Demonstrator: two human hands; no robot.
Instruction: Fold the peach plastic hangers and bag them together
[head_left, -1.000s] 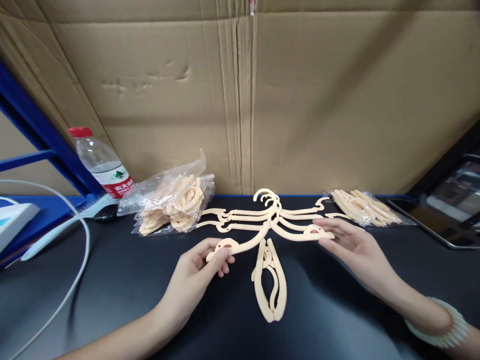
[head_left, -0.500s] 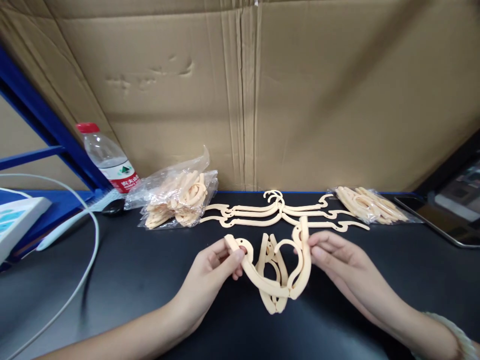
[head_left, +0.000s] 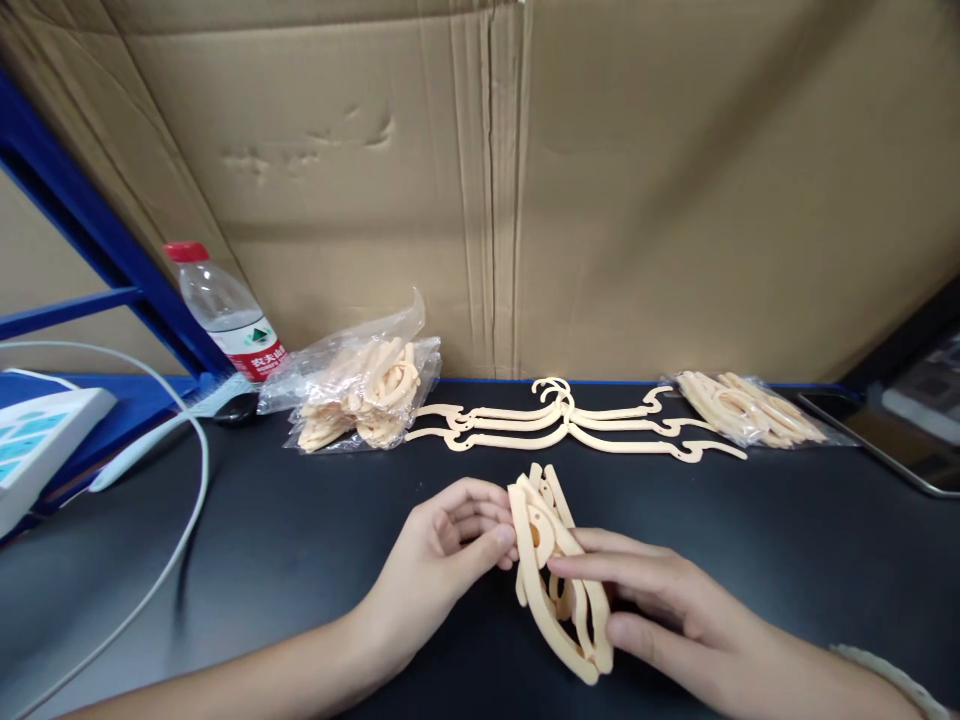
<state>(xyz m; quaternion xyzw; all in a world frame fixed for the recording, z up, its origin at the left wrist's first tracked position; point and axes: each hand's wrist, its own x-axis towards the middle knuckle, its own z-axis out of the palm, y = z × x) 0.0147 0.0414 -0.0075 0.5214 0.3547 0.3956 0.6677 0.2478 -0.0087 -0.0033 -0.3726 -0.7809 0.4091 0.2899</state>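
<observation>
Lying near the front edge of the black bench [head_left: 225, 560], two folded peach plastic hangers [head_left: 534, 525], smooth and curved, are grasped together by the left hand [head_left: 442, 550] and right hand [head_left: 660, 610]. Along the far edge, three flat hangers [head_left: 570, 428] are flanked by two crinkled clear bags [head_left: 360, 390].

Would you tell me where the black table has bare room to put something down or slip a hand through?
Bare tabletop lies between the white cable and the left hand; another patch runs from the right hand to the tablet. Crowded: the back edge, with bagged hangers, unfolded hangers, and the folded hangers both hands hold.
</observation>
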